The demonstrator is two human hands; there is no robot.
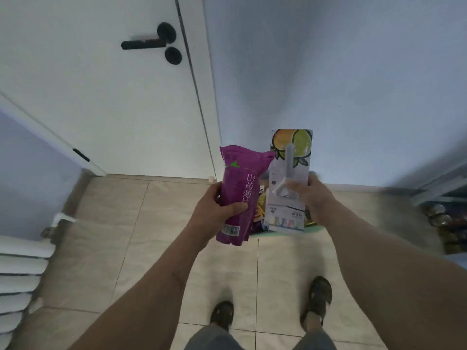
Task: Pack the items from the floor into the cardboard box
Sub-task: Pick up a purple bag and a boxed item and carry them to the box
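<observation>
Head view: white door (pixel 101 97), tiled floor (pixel 151 223).

Both my arms reach forward at chest height — my left hand (pixel 214 210) curled round what it holds, thumb across the front — my right hand (pixel 313 195) pinching likewise.
</observation>
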